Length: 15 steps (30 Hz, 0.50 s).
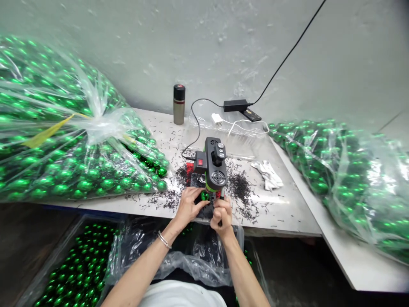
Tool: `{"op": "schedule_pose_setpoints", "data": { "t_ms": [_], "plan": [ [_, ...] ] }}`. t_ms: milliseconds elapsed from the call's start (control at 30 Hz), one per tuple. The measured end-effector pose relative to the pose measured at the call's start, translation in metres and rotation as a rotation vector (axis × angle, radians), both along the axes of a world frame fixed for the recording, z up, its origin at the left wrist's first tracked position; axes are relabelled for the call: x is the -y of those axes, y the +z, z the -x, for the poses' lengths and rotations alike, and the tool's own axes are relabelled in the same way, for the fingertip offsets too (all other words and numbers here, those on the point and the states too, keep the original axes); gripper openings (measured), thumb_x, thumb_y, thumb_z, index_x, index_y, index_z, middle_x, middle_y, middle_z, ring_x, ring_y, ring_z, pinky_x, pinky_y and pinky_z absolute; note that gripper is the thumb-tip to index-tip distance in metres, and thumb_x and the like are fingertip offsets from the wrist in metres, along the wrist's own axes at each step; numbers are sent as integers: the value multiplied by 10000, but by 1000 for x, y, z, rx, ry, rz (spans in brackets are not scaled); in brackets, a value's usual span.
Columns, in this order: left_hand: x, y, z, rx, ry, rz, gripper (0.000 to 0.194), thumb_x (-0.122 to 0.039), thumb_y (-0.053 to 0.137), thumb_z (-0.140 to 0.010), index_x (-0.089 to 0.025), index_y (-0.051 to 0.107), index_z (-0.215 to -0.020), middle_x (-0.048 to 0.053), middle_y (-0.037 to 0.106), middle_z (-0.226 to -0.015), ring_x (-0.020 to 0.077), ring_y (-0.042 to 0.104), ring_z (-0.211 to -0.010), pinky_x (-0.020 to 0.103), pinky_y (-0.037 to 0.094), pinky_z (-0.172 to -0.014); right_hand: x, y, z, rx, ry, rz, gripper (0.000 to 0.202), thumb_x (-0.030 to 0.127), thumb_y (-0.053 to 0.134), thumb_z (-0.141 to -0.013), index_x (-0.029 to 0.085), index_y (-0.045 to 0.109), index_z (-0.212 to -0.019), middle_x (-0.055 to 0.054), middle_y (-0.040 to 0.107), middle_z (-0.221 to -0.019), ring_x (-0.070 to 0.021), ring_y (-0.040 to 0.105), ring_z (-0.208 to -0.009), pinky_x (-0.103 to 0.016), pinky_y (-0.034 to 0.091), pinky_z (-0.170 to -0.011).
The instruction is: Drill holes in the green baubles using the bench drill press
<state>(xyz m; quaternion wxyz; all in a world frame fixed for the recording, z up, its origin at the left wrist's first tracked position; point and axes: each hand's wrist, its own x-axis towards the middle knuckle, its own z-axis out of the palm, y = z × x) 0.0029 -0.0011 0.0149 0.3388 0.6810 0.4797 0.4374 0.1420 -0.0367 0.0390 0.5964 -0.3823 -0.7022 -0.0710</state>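
My left hand [188, 207] pinches a small shiny green ball [205, 195] between thumb and fingers, under the front end of a black bench machine [215, 164]. My right hand [222, 214] is closed in a fist just right of the ball. A short dark stick-like piece shows above its fingers, but what the fist grips is mostly hidden. On the machine's left side sits a red switch [200, 162]. Thin black scraps [239, 187] lie heaped around its base.
Big clear bags of green balls lie left [64, 166] and right [319, 162]. Behind the machine are a bottle [179, 106], a power adapter [236, 105] with cables and a clear plastic tray [204, 136]. White gloves [268, 175] lie right. Below the table edge stands a ball-filled bin [79, 260].
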Motion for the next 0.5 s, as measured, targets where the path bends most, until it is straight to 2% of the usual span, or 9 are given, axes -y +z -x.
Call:
{"op": "schedule_pose_setpoints", "data": {
  "t_ms": [100,233,333,400,500],
  "plan": [
    [-3,-1,-2,10,13,2,339,-334,787,-770,-225,740,-1087,99,731,-1030,291,597,-1025,466,435,-977,2,16,-1,-26,8,10,281,185,355,-964,224,440,-699,16,516,-711,-126,525,-643,-323,487,-691],
    [-3,2,-3,37,41,6,342,-337,800,-755,-228,746,-1075,104,733,-1036,302,602,-1036,477,443,-976,5,60,2,-185,3,90,319,140,385,-951,216,412,-642,15,492,-656,-117,493,-605,-280,387,-568],
    [14,3,5,51,63,-43,344,-360,771,-795,-231,735,-1112,116,730,-1065,309,607,-1051,485,442,-981,7,90,6,-277,-1,224,322,176,416,-964,215,439,-646,15,480,-637,-125,492,-606,-294,377,-574],
    [33,1,16,-7,43,-89,388,-400,759,-810,-246,714,-1163,117,724,-1097,313,608,-1076,492,430,-998,8,97,9,-299,0,239,332,183,425,-969,213,444,-639,16,478,-633,-122,480,-599,-298,375,-578],
    [57,0,36,-136,3,-152,593,-504,812,-724,-257,670,-1244,126,701,-1173,340,591,-1135,502,416,-1016,8,92,12,-298,-3,177,356,160,433,-964,208,423,-612,16,480,-629,-117,479,-597,-295,362,-572]
  ]
}}
